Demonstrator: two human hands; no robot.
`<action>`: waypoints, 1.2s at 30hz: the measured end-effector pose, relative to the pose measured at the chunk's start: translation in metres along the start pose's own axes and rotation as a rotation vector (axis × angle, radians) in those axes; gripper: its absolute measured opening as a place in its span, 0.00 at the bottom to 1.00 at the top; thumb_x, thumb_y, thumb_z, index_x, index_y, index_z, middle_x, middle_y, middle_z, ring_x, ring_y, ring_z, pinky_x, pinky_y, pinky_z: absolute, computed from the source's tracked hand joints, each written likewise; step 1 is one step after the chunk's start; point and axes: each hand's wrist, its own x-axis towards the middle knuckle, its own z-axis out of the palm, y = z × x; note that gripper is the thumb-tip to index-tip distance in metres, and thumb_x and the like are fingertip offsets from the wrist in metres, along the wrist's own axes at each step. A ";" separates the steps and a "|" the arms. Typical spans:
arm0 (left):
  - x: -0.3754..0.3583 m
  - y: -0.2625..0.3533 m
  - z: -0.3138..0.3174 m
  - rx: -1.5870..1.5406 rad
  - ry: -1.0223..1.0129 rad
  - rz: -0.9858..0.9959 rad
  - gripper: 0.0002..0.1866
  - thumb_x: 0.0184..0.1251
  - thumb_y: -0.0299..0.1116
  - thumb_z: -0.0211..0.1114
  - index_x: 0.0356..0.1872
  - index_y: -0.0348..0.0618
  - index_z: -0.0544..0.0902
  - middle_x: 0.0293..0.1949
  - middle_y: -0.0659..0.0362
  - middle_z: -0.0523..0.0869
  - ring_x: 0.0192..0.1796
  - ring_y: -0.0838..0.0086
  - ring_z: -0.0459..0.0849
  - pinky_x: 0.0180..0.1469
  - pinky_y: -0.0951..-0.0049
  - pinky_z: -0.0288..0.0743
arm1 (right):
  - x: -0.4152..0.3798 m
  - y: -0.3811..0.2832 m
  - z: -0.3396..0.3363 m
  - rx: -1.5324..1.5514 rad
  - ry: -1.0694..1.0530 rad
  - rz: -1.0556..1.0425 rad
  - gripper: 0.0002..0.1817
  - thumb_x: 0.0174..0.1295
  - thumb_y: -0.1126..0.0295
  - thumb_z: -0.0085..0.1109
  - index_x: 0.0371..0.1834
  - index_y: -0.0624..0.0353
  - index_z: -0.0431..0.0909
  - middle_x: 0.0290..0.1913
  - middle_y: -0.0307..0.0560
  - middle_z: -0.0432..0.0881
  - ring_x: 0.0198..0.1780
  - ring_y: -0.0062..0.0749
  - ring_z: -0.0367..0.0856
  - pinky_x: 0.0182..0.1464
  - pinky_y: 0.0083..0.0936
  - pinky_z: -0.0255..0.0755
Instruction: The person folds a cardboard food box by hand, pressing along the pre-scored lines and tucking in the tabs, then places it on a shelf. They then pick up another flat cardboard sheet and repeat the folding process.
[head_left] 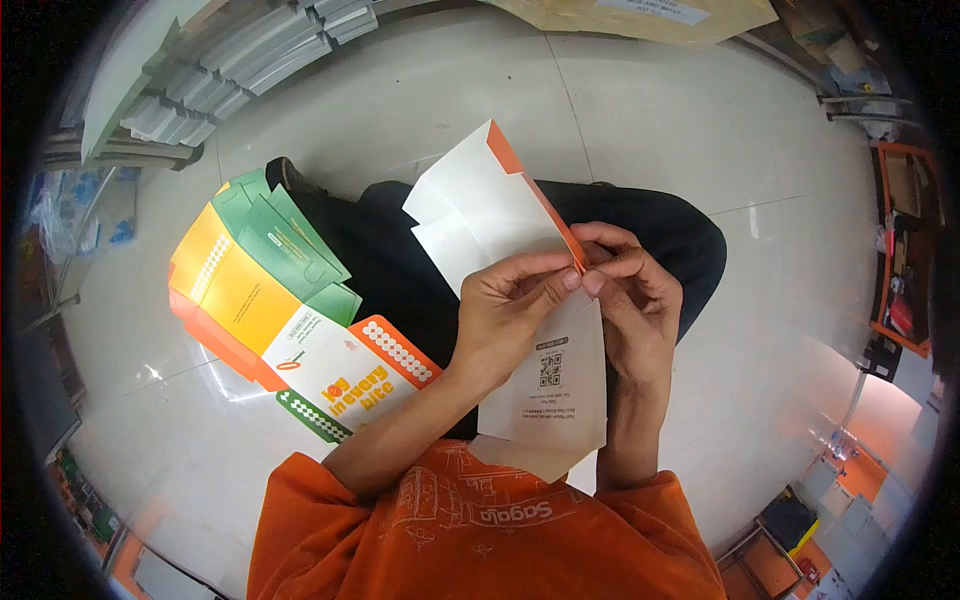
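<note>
The white panel of the printed carton [240,310] read "Joy in every bite", its other print too small to make out. The raised card sheet [570,400] carried a QR code [551,369] among tiny lines of text. The orange shirt [400,550] bore lettering beginning "Saga", and the label [655,10] on the brown package [560,12] was too blurred to read in full.

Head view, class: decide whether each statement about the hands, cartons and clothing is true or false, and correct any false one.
1. The left hand and right hand both grip the white carton sheet. True.
2. The colourful carton carries the words "Joy in every bite". True.
3. The colourful carton is on the person's right. False: it is on the left.
4. The shirt is green. False: the shirt is orange.
5. A QR code is visible below the fingers. True.
</note>
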 end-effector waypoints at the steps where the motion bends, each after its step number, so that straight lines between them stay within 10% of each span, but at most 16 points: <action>1: 0.001 -0.001 0.000 0.042 0.002 0.051 0.11 0.65 0.26 0.68 0.47 0.37 0.82 0.41 0.58 0.88 0.43 0.80 0.84 0.47 0.78 0.79 | 0.000 -0.001 -0.001 -0.001 -0.001 0.002 0.02 0.62 0.82 0.60 0.36 0.66 0.79 0.56 0.57 0.78 0.55 0.34 0.78 0.57 0.31 0.72; 11: 0.003 0.004 -0.024 0.303 -0.279 0.142 0.12 0.64 0.16 0.63 0.46 0.40 0.75 0.46 0.58 0.80 0.51 0.76 0.81 0.50 0.74 0.78 | 0.003 -0.010 0.008 -0.164 -0.015 0.180 0.15 0.60 0.79 0.65 0.50 0.67 0.78 0.51 0.50 0.79 0.52 0.32 0.80 0.52 0.28 0.77; 15: 0.016 0.038 -0.040 0.058 0.002 0.016 0.18 0.73 0.46 0.52 0.48 0.39 0.74 0.43 0.56 0.81 0.46 0.70 0.83 0.52 0.68 0.77 | 0.005 -0.008 0.007 -0.426 -0.165 0.124 0.13 0.60 0.78 0.64 0.49 0.64 0.82 0.52 0.52 0.81 0.51 0.36 0.82 0.52 0.27 0.76; 21: 0.017 0.040 -0.032 0.312 -0.039 0.090 0.17 0.60 0.16 0.66 0.50 0.37 0.75 0.44 0.59 0.80 0.51 0.76 0.80 0.50 0.75 0.76 | 0.002 0.002 0.016 -0.603 -0.219 -0.063 0.15 0.55 0.78 0.67 0.47 0.61 0.82 0.55 0.54 0.80 0.52 0.40 0.82 0.54 0.30 0.76; 27: 0.003 0.015 -0.025 0.240 -0.025 0.082 0.18 0.62 0.13 0.61 0.53 0.33 0.73 0.51 0.56 0.78 0.54 0.74 0.80 0.52 0.77 0.78 | 0.016 0.000 0.016 -0.272 0.000 0.162 0.12 0.55 0.76 0.68 0.42 0.67 0.80 0.55 0.54 0.79 0.52 0.40 0.81 0.52 0.31 0.77; 32: 0.003 0.004 -0.016 0.197 0.040 0.135 0.16 0.62 0.16 0.63 0.50 0.35 0.74 0.48 0.58 0.80 0.47 0.78 0.82 0.47 0.79 0.80 | 0.044 -0.002 0.021 -0.636 -0.042 0.145 0.11 0.59 0.73 0.65 0.39 0.71 0.80 0.34 0.52 0.85 0.36 0.29 0.85 0.43 0.25 0.78; 36: 0.004 0.005 -0.019 0.223 0.099 0.099 0.15 0.63 0.17 0.64 0.50 0.35 0.75 0.44 0.57 0.82 0.45 0.78 0.83 0.45 0.81 0.79 | 0.041 -0.002 0.011 -0.575 -0.086 0.077 0.05 0.61 0.78 0.62 0.38 0.68 0.83 0.36 0.52 0.85 0.36 0.28 0.85 0.41 0.21 0.78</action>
